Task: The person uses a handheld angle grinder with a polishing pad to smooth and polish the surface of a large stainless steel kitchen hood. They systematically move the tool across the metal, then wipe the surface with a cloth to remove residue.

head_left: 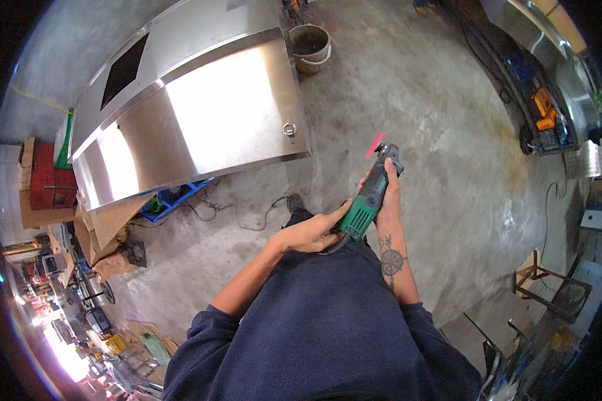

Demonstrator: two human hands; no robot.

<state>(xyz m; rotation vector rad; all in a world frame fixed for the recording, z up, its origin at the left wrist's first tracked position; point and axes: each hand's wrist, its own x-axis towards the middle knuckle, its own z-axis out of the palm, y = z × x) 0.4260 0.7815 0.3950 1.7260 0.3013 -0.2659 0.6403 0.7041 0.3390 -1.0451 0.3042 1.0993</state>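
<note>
While left hand [311, 232] + right hand [390, 198] wrap fingers [390, 168] round grinder [362, 211] | floor [455, 207] spreads rightward | cabinet edge [302, 123] left

No words, labels or numbers can be made out on the green and black angle grinder [366, 204], or on the large shiny metal housing [147, 144]. Near the right-hand edge of the grey concrete floor [448, 174], a small dark mark is shown on a white flat-sided box [590, 220], with no lettering legible beside it.
</note>
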